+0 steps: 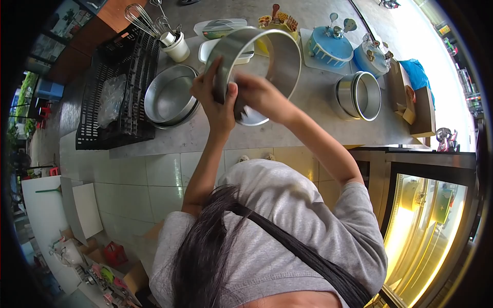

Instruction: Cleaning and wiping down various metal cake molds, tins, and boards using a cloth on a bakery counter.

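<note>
My left hand (213,97) is wrapped round the wall of a large round metal cake ring (285,56), thumb on one side and fingers on the other. The ring is tilted up above the table, and things behind show through its opening. My right hand (262,97) is at the ring's near side, smeared by motion, its fingers partly hidden. Something small and dark shows below it; I cannot make out what. Beneath the ring lies a shiny round metal piece (251,119), mostly covered. To the left sit stacked round metal cake pans (169,95).
A black plastic crate (136,97) stands at the left, beside a white cup of whisks (177,49). Nested metal tins (367,95), blue decorated cakes (328,49) and a cardboard box (423,110) are at the right. A white plastic container (205,51) lies behind the ring.
</note>
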{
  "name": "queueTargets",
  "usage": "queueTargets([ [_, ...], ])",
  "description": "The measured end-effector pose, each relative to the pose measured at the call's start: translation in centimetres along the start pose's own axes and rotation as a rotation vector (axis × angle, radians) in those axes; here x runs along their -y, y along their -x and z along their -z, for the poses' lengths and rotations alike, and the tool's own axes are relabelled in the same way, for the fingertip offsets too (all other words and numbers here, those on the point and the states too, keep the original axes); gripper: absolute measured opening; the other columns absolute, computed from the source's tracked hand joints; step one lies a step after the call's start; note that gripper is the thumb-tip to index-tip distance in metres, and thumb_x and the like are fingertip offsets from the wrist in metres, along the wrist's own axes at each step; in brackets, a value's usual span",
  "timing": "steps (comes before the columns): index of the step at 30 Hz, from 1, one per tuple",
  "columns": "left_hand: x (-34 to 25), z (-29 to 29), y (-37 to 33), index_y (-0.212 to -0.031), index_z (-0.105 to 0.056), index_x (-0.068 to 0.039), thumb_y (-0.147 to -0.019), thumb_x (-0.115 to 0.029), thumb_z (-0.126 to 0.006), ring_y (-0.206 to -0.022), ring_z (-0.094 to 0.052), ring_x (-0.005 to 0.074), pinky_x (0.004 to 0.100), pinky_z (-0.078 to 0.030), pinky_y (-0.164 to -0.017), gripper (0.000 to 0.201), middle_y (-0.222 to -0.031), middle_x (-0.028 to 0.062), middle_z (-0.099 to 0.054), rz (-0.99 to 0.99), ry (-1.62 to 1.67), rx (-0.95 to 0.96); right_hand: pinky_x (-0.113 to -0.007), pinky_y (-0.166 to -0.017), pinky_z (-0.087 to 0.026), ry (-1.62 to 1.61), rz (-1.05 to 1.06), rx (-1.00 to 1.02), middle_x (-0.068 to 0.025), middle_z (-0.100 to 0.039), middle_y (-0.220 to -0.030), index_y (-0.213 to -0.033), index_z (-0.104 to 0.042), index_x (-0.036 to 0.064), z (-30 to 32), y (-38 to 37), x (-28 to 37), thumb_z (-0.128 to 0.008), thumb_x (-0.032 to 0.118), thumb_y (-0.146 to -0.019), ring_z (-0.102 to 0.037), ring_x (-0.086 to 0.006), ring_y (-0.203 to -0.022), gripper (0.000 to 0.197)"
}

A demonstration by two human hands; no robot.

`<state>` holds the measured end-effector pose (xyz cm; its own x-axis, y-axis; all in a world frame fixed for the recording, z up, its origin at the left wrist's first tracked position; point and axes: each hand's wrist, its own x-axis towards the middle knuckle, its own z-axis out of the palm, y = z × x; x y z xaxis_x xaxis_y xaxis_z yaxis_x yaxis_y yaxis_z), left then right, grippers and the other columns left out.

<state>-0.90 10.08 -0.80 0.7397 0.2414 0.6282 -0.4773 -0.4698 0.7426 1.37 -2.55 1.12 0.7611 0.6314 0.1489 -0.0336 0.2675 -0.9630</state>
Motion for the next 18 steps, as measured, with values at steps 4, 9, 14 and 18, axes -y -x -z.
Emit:
queueTargets([
  [4, -1.0, -0.6, -0.3, -0.126, -0.044, -0.009, -0.081, -0.046, -0.054, -0.102, -0.037, 0.0238, 0.0359, -0.027, -0.090, 0.059, -0.107, 0.0119, -0.046, -0.040, 0.033, 0.020, -0.035, -0.088, -0.041, -0.727, 0.270, -0.074, -0.0098, -0.050, -0.111, -0.123, -0.036, 0.0061, -0.6, -2.0, 2.4, -0.042, 0.005, -0.086, -0.051, -0.0205, -0.097, 0.038],
  [9, 2.3, 3.0, -2.8, -0.110, -0.048, 0.002, -0.089, -0.032, -0.047, -0.089, -0.054, 0.0177, 0.0300, -0.044, -0.076, 0.040, -0.101, 0.0092, -0.052, 0.198, 0.528, -0.173, -0.036, -0.091, -0.037, 1.533, -0.488, 0.328, -0.0087, -0.057, -0.113, -0.117, -0.052, 0.0066, -0.3, 0.6, 4.3, -0.052, 0.011, -0.073, -0.051, -0.0245, -0.108, 0.044],
  [14, 2.2, 1.6, -2.3, -0.108, -0.051, 0.001, -0.088, -0.033, -0.049, -0.087, -0.054, 0.0168, 0.0298, -0.045, -0.074, 0.039, -0.097, 0.0079, -0.054, 0.251, 0.420, -0.025, -0.030, -0.110, -0.014, 2.580, 0.208, -0.062, 0.0010, -0.037, -0.136, -0.120, -0.049, 0.0110, 7.4, -1.2, 3.7, -0.049, 0.013, -0.078, -0.029, -0.0128, -0.127, 0.042],
  [18, 2.0, 1.5, -2.9, -0.115, -0.052, 0.001, -0.085, -0.033, -0.054, -0.093, -0.047, 0.0098, 0.0217, -0.035, -0.081, 0.045, -0.100, 0.0036, -0.054, 0.639, 0.683, 0.203, -0.028, -0.111, -0.012, 2.636, 0.927, 0.242, 0.0059, -0.024, -0.142, -0.124, -0.045, 0.0133, 8.4, -5.0, 6.3, -0.049, 0.012, -0.078, -0.021, -0.0082, -0.130, 0.046],
])
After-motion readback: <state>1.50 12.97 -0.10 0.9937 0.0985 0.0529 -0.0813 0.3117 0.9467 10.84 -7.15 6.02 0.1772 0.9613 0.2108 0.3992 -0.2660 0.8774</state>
